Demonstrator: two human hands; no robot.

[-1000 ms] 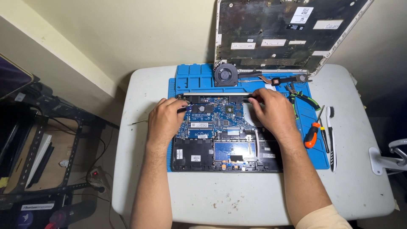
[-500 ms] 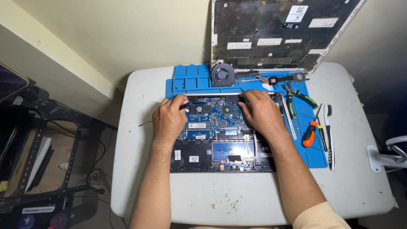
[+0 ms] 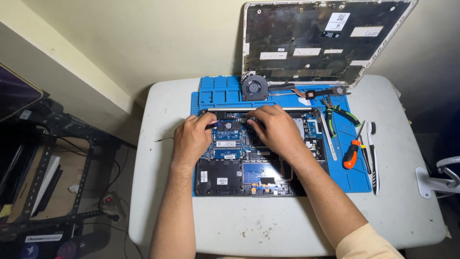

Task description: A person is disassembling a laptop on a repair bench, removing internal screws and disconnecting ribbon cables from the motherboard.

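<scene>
An opened laptop base [image 3: 261, 175] lies on a blue work mat [image 3: 357, 175] on a white table [image 3: 407, 220], its blue circuit board [image 3: 229, 144] exposed. My left hand [image 3: 192, 138] rests on the board's left side, fingers curled at the upper edge near the hinge bar. My right hand [image 3: 274, 129] lies over the board's middle, fingertips pressing down close to the left hand's fingers. Whether either hand pinches a small part is hidden by the fingers.
The laptop's bottom cover [image 3: 321, 41] leans against the wall behind. A round fan with its heat pipe [image 3: 255, 88] lies at the mat's back. Green-handled pliers [image 3: 340, 115], an orange screwdriver [image 3: 350, 154] and a brush [image 3: 373, 158] lie right. A thin tool [image 3: 164, 139] sits left.
My right hand has moved left from the board's right side to its middle, ending close to my left hand. The left hand has stayed roughly in place.
</scene>
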